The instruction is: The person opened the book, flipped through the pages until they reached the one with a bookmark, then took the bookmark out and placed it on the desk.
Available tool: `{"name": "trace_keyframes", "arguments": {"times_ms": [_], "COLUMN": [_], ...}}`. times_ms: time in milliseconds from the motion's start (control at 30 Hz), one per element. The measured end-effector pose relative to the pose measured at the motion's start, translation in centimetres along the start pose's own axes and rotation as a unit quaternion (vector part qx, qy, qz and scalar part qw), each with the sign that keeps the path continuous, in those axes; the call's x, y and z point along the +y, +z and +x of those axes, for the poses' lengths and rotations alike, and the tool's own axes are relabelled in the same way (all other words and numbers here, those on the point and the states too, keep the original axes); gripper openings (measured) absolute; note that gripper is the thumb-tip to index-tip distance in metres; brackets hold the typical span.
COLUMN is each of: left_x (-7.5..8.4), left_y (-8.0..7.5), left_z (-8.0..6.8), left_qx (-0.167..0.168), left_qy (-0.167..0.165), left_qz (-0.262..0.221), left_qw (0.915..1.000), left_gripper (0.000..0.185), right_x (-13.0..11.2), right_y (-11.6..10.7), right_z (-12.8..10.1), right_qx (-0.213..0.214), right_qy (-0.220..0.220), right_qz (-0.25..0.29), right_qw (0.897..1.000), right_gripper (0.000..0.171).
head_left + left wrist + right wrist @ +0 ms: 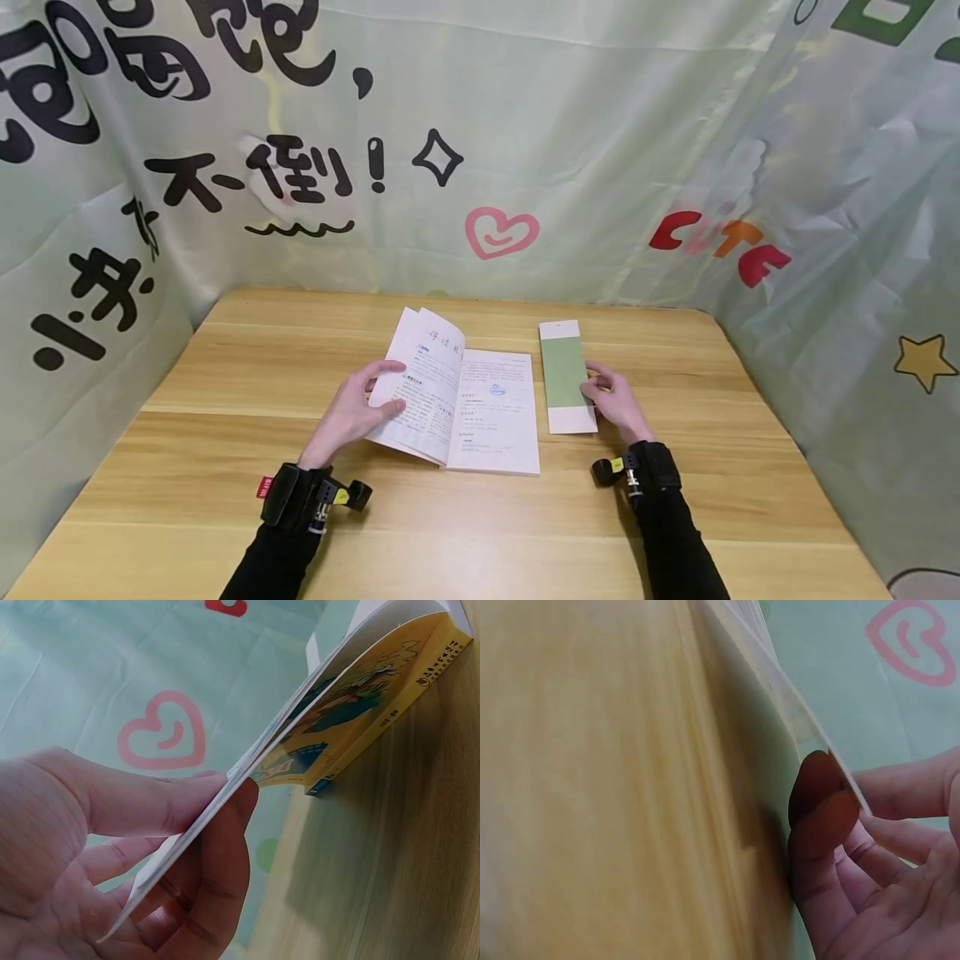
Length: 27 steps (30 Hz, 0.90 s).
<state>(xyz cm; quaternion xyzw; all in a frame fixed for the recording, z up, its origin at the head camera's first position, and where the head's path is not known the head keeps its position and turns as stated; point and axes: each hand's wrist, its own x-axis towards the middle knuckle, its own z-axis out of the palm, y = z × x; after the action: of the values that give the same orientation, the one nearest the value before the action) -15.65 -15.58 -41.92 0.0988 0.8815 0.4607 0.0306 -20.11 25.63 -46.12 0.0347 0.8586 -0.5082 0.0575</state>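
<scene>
An open booklet [468, 404] with printed white pages lies in the middle of the wooden table [225, 500]. My left hand [358, 407] pinches its raised left pages between thumb and fingers, and the left wrist view shows the yellow cover [352, 712] beneath. A long green and white card [566, 375] lies just right of the booklet. My right hand [611, 398] holds the card's right edge, its fingertips [821, 802] under the lifted edge and the thumb on top.
Pale green printed cloth [525, 150] with black characters, a pink heart and red letters hangs close around the table's back and both sides. Black wrist straps with small cameras sit on both forearms.
</scene>
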Motion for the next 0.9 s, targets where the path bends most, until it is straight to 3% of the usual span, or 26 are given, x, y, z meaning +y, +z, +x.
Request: {"name": "trace_keyframes", "arguments": {"times_ms": [200,600,900], "left_x": [0.05,-0.14,-0.04], "left_y": [0.0,-0.02,-0.02], "left_z": [0.03,-0.02,-0.09], "left_qx": [0.001,0.003,0.002], "left_qy": [-0.001,0.012,0.012], "left_qz": [0.004,0.003,0.003], "left_qw": [1.0,0.9999,0.9999], "left_gripper": [0.058,0.058,0.058], "right_x": [0.09,-0.1,0.07], "right_y": [-0.48,-0.53,-0.54], "right_z": [0.2,0.21,0.3], "right_qx": [0.026,0.038,0.037], "right_qy": [-0.001,-0.007,0.007], "right_qz": [-0.053,-0.132,-0.12], "right_qw": [0.998,0.99,0.992], "right_gripper": [0.05,0.052,0.049]}}
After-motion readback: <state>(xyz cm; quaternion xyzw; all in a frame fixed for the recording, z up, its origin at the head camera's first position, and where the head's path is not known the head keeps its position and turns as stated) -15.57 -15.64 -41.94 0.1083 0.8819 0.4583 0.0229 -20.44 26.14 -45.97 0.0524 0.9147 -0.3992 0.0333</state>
